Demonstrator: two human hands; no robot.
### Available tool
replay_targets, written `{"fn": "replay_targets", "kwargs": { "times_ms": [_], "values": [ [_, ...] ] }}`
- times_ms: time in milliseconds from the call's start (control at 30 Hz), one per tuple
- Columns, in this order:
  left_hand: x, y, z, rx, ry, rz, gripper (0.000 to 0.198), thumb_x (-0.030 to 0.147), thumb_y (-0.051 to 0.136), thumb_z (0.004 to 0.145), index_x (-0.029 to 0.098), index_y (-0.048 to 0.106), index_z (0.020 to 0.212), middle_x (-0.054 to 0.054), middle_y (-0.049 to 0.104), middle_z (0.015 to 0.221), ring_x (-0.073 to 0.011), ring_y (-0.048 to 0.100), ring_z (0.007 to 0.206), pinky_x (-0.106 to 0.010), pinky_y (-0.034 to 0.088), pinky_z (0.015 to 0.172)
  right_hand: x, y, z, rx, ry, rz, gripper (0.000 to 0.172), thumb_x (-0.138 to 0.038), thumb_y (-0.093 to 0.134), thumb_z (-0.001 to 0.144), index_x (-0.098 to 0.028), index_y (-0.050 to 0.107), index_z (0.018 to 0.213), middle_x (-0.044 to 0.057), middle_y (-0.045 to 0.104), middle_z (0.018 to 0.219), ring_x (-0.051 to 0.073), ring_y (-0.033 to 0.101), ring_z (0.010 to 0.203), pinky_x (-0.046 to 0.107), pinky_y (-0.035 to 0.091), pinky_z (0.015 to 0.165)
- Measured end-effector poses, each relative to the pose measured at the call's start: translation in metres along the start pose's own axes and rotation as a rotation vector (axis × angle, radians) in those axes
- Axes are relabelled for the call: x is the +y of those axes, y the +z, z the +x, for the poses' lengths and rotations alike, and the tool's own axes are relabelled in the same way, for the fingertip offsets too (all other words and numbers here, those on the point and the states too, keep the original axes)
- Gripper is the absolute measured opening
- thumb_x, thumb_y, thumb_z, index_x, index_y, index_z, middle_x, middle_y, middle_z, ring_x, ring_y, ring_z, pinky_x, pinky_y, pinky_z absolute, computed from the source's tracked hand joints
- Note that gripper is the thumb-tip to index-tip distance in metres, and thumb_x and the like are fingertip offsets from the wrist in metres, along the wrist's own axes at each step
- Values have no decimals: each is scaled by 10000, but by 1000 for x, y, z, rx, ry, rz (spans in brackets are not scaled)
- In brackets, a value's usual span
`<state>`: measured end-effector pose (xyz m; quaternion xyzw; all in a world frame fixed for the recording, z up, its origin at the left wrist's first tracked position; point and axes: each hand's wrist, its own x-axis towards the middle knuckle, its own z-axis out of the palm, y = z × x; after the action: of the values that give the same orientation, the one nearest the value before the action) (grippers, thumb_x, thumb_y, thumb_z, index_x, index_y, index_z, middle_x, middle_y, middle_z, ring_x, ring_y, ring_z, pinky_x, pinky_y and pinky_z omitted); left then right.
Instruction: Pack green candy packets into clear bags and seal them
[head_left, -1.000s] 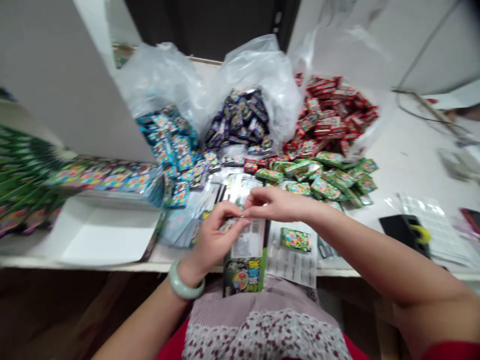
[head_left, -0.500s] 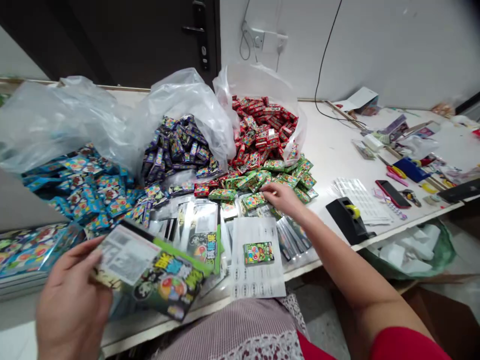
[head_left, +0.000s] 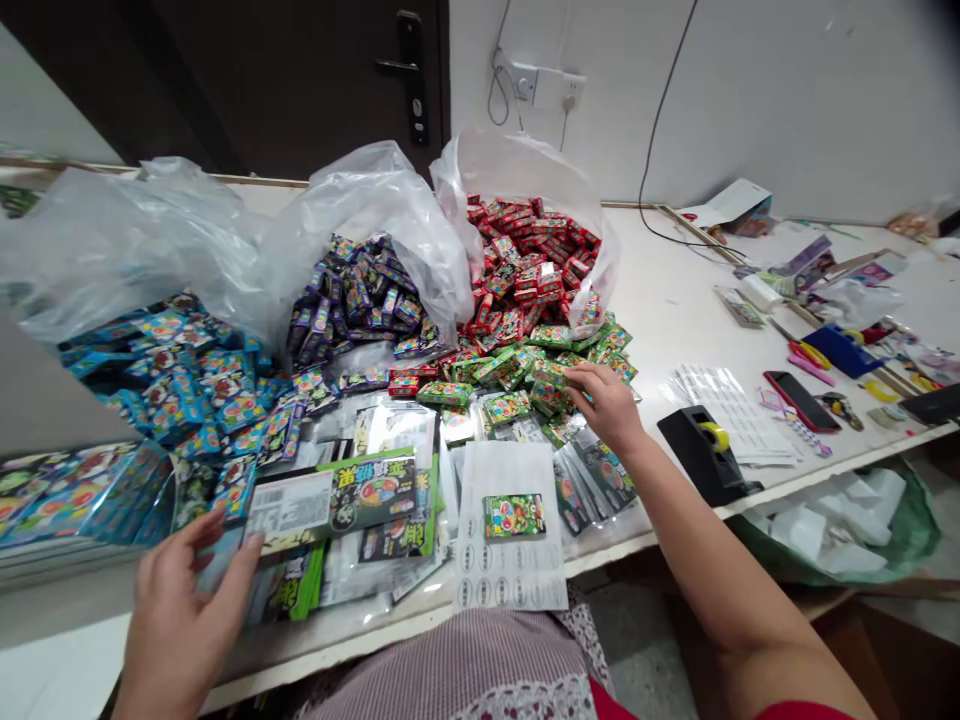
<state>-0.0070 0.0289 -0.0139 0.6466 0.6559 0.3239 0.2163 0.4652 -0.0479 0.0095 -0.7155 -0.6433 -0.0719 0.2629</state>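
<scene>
My left hand [head_left: 191, 590] has its thumb and fingers apart at the left end of a flat black-and-green printed packet [head_left: 375, 497]. Its thumb tip is close to the packet's edge; whether they touch I cannot tell. Under that packet are more clear-sleeved packets [head_left: 289, 590]. My right hand [head_left: 606, 405] is at the heap of small green boxes [head_left: 502, 407], its fingers closed on one green box [head_left: 550, 388]. Another green box [head_left: 514, 515] lies flat on a white sheet of oval stickers [head_left: 510, 585] in front of me.
Plastic bags spill red boxes [head_left: 525, 255], purple boxes [head_left: 352, 295] and blue packets [head_left: 184, 370] across the back. At right are a black tape dispenser [head_left: 701, 455], sticker sheets [head_left: 727, 415], a phone [head_left: 801, 402] and tools. A green bag [head_left: 907, 530] of white scraps sits below the table edge.
The printed packet has gone from my raised left hand down over the pile, and those fingers have spread. My right hand has shifted slightly right, with a green box at its fingertips.
</scene>
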Motion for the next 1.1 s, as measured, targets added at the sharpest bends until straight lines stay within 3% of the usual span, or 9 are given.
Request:
{"fn": "replay_targets", "kwargs": {
  "times_ms": [67,233,267,433,567,733,867,967,1100],
  "values": [
    [25,1,-8,51,156,-6,444,504,622,770,261,569,1139,-72,569,1218,-343,585,1092,-528,513,900,-25,-3,-2,78,-206,104,183,-219,566,902,-243,639,1068,70,677,1086,220,595,1085,441,477,968],
    [102,34,-24,-743,-75,-745,423,432,670,774,187,574,1105,-75,682,972,-213,664,892,-354,546,784,-104,12,-14,149,-581,335,384,-82,589,864,-265,587,1201,58,659,1046,212,588,1048,423,523,896],
    [109,42,-25,-813,-121,-860,425,432,685,767,173,585,1089,-80,679,969,-192,663,852,-313,542,737,-115,17,-16,133,-604,357,400,-71,583,862,-255,581,1218,65,654,1051,216,579,1047,424,524,892],
    [102,57,-27,-741,-274,-1090,371,380,737,755,170,607,1032,-34,659,923,-108,613,713,-225,497,636,-141,39,-20,102,-635,393,447,-24,562,842,-279,595,1208,68,615,1120,234,524,1120,436,497,935],
    [89,57,-32,-616,-371,-1127,353,323,769,725,169,580,980,-9,659,854,-104,607,655,-230,488,615,-157,46,-20,8,-456,419,473,-154,594,865,-312,511,1302,92,489,1329,271,436,1267,514,420,1032],
    [90,67,-44,-558,-403,-1104,327,314,737,745,171,524,947,-17,643,866,-132,635,725,-258,499,671,-193,53,-29,-169,-227,427,846,-379,699,775,-230,250,1477,173,376,1424,349,365,1332,576,373,1061],
    [74,48,-28,-598,6,-719,500,403,692,785,181,492,1186,-109,604,1135,-241,608,1056,-409,495,903,-185,51,-25,-124,-173,424,718,-312,669,778,-255,357,1423,149,453,1329,328,451,1245,532,403,1039],
    [51,24,2,-572,481,-165,872,409,783,706,205,327,1421,-164,356,1490,-348,277,1405,-545,230,1147,-158,47,-18,-78,-184,339,705,-352,716,741,-293,423,1380,124,493,1294,347,460,1211,564,379,1033],
    [32,13,28,-723,702,269,1017,377,793,691,198,193,1492,-172,219,1570,-403,69,1461,-620,96,1152,-143,51,-14,-145,-257,292,699,-375,715,750,-302,415,1377,121,487,1305,345,459,1206,565,382,1022]
  ]
}}
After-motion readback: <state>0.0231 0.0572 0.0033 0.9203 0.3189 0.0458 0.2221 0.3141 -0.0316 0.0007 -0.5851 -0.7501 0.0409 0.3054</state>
